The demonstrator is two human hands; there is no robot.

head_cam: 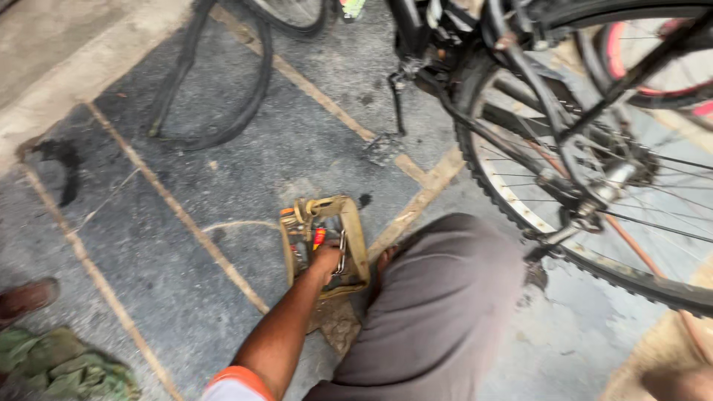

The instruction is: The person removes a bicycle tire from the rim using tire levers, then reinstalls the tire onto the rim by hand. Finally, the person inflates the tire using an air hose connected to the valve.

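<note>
pavement (pixel 245 160) fills most of my view, dark grey slabs with sandy seams running across on a slant. a bicycle (pixel 549 96) stands at the upper right, black frame, and its rear wheel (pixel 594 193) is the biggest thing near me, with thin spokes and a worn pale rim. a loose black tyre (pixel 223 96) lies looped on the ground at the upper left. my knee, in grey trousers (pixel 438 304), is bent up just right of centre. a green rag (pixel 59 367) is heaped at the lower left, with a brown shoe (pixel 26 297) just above it.

the tool tray (pixel 327 241) sits on the ground just left of my knee: a small, grimy yellowish box, open on top, with hand tools jumbled inside. my left hand (pixel 325 260) is down in it, fingers curled among the tools; i cannot tell whether they are clamped on one. my right hand is out of view. i judge the tools to be stiff metal, fairly heavy for their size and likely greasy, so best taken by the handle, such as the red-orange handle (pixel 318 238) just above my hand.
</note>
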